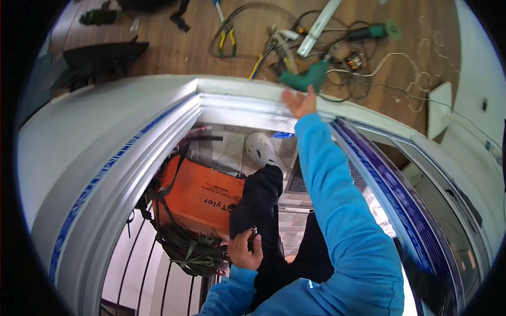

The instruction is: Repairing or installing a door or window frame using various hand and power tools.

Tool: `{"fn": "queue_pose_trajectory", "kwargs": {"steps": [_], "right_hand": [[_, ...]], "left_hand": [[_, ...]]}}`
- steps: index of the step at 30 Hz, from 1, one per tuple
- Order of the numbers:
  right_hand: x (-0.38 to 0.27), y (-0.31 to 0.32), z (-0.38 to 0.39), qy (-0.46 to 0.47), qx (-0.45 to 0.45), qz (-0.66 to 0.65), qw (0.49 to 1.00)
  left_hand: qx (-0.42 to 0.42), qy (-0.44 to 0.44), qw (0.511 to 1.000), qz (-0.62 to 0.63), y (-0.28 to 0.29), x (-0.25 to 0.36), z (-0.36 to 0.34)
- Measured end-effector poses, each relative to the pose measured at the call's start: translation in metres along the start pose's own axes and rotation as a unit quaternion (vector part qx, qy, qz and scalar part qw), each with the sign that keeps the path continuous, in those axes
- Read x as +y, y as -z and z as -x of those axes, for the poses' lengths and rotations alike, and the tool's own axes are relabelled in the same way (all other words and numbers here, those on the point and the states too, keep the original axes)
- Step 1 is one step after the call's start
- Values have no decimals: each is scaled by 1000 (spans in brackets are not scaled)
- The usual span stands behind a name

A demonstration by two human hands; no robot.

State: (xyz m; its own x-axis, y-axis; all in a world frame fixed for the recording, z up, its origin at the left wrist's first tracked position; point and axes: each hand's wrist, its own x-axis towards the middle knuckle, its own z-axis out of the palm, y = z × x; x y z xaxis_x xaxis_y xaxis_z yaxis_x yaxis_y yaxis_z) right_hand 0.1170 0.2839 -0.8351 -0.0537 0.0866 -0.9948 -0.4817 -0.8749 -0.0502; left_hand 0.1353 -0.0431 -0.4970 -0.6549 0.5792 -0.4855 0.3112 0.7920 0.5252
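Note:
My right hand (300, 102) reaches up to the white window frame's sill (242, 105), fingers apart, just below a green power tool (303, 79) lying on the wooden floor; whether it touches the sill I cannot tell. Low in the middle, my left hand (245, 247) is closed around a small dark object too small to name, against my dark trouser leg. An orange box-like bag (190, 195) with black straps sits left of that leg. My foot in a white clog (259, 150) rests on grey tiles.
Pliers (227, 42), a white bar (316, 31), cables and other tools lie on the wooden floor (174, 58) beyond the sill. Metal railing bars (139, 253) show below the bag. Window tracks with blue film (369, 179) border the opening. A white board (440, 105) stands at upper right.

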Motion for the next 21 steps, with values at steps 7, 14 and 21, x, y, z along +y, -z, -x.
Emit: {"fn": "queue_pose_trajectory", "kwargs": {"steps": [7,14,21], "right_hand": [[-19,174,284,273,-22,787,553],[-113,305,552,294,75,812,498],[-197,431,635,402,124,861,287]], "left_hand": [[-77,55,980,177,-7,26,7],[-124,-102,984,74,26,68,2],[-162,-84,978,-105,33,64,-18]]}}
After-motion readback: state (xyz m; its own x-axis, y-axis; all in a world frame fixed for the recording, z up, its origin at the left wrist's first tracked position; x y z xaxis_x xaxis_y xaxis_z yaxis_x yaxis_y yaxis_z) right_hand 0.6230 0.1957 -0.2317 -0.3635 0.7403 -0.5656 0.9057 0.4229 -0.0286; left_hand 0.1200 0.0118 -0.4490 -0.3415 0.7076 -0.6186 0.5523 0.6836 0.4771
